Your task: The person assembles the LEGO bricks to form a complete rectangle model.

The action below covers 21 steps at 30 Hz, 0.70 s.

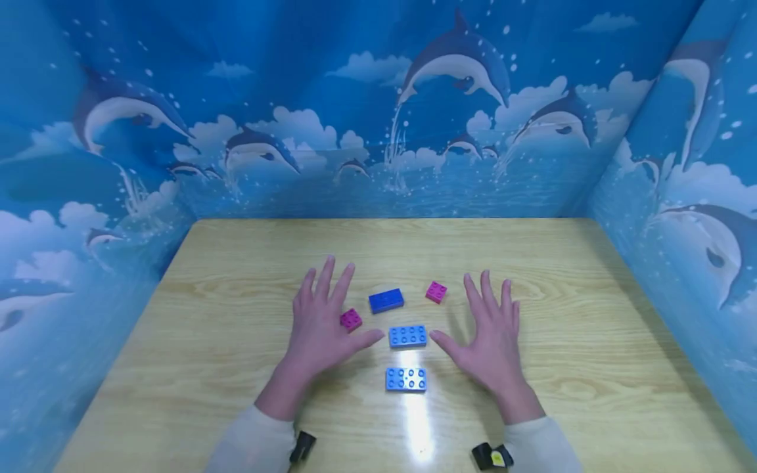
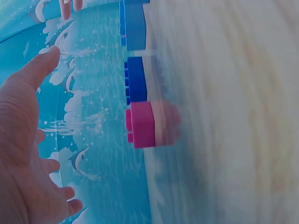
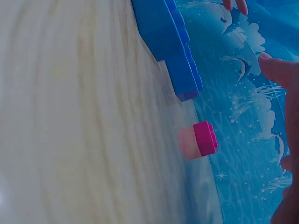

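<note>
Both hands hover above the table with fingers spread and nothing held. My left hand (image 1: 322,328) is nearest a square magenta toy brick (image 1: 351,320), which it partly covers in the head view. Opposite it, my right hand (image 1: 491,338) has its thumb pointing at a light blue brick (image 1: 408,336) with studs up. A second light blue brick (image 1: 405,380) lies nearer the front. Farther back are a dark blue brick (image 1: 386,301) and another magenta brick (image 1: 436,292). In the left wrist view, the near magenta brick (image 2: 142,124) stands apart from the fingers.
The wooden table (image 1: 236,263) is bordered at the back and sides by a blue dolphin-print curtain (image 1: 355,164). Black wrist devices sit at the left cuff (image 1: 254,440) and right cuff (image 1: 541,447). A bright light reflection lies on the table's front middle.
</note>
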Each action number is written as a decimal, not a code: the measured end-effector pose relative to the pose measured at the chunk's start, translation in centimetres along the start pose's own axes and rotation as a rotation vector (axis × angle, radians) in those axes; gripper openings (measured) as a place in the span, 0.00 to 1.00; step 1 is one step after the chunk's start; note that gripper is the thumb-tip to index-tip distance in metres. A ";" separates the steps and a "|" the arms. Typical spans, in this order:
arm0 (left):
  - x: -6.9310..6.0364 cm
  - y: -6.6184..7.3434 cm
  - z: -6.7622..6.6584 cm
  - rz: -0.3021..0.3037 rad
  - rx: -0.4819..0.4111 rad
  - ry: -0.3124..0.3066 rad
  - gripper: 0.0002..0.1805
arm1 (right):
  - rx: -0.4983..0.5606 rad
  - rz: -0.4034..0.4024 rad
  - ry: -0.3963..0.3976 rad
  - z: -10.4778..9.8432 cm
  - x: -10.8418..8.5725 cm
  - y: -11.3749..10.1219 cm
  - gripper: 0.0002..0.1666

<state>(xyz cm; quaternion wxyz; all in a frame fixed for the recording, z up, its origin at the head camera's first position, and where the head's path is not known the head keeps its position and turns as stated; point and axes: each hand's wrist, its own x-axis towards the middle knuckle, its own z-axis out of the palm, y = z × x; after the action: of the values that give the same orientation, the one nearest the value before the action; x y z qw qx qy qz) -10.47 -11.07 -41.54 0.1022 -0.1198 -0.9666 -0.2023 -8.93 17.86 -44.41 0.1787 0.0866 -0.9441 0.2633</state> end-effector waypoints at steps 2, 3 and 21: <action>-0.1 0.2 0.3 0.015 -0.013 -0.003 0.65 | 0.043 -0.011 -0.001 0.2 -0.3 -0.2 0.63; -0.1 0.2 0.4 0.022 -0.017 -0.007 0.65 | 0.063 -0.015 -0.004 0.2 -0.4 -0.2 0.63; -1.1 1.6 2.1 -0.036 -0.488 -0.191 0.56 | 0.327 -0.071 -0.055 1.4 -2.9 -1.4 0.54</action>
<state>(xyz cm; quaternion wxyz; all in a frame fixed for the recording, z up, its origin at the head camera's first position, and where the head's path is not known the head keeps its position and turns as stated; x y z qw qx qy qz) -9.27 -9.00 -43.09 -0.0249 -0.1420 -0.8965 -0.4190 -6.31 16.09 -45.98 0.1455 0.1551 -0.8894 0.4046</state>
